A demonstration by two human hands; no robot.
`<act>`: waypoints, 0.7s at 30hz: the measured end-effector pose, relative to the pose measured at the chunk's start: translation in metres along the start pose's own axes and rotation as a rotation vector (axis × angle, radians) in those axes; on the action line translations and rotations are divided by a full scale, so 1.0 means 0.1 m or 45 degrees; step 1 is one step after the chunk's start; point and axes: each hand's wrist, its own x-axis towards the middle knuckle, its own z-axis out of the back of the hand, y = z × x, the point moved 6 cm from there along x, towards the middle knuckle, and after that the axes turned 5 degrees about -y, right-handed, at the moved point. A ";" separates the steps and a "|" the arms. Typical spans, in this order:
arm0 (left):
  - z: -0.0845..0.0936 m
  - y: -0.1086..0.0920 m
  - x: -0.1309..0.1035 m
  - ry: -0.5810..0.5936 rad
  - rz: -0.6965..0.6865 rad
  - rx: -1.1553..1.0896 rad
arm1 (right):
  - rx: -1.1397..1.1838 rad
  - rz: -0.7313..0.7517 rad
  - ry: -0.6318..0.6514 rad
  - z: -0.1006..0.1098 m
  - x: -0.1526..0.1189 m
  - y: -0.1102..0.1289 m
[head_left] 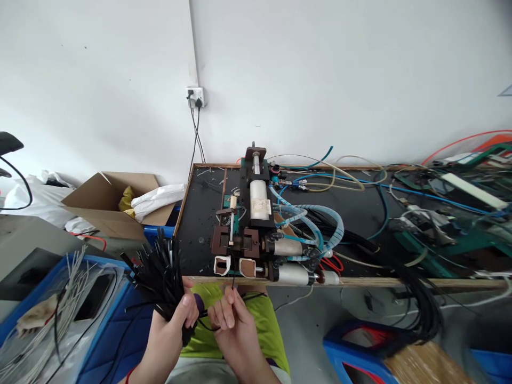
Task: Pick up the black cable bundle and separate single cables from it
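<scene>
My left hand (174, 325) grips a thick bundle of black cable ties (158, 272) that fans out up and to the left. My right hand (232, 322) pinches a single thin black tie (233, 282) between thumb and fingers, its tip pointing up toward the front edge of the workbench. Both hands sit close together over my lap, just below a small pneumatic machine (256, 224) with a white cylinder and brown clamp blocks.
A black-topped bench (200, 213) carries the machine, blue coiled air hoses (316, 221) and tangled cables at right. A blue bin (100, 314) with white ties stands at left, a cardboard box (108, 202) behind it. A wall socket (196, 97) is above.
</scene>
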 end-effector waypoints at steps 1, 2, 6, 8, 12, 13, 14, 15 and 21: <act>0.00 0.01 0.00 -0.004 0.012 0.015 | -0.008 0.014 -0.002 0.00 -0.01 0.01; -0.01 0.01 -0.01 -0.008 0.025 0.030 | -0.013 0.025 -0.005 0.00 -0.02 0.01; -0.02 0.05 -0.03 -0.004 0.055 0.070 | 0.046 0.011 -0.012 0.00 -0.02 0.01; -0.01 0.06 -0.03 -0.004 0.049 0.071 | 0.090 -0.004 -0.007 -0.01 0.00 0.00; 0.03 0.11 -0.02 0.011 0.060 0.066 | 0.126 -0.024 0.000 -0.05 0.04 -0.02; 0.04 0.13 -0.02 0.016 0.065 0.066 | 0.122 -0.034 -0.001 -0.05 0.05 -0.03; 0.05 0.14 -0.01 0.019 0.069 0.068 | 0.114 -0.044 -0.001 -0.06 0.05 -0.04; 0.06 0.15 -0.01 0.020 0.070 0.070 | 0.104 -0.052 -0.002 -0.06 0.05 -0.04; 0.05 0.12 -0.02 0.031 0.062 0.069 | 0.039 -0.062 -0.006 -0.06 0.03 -0.03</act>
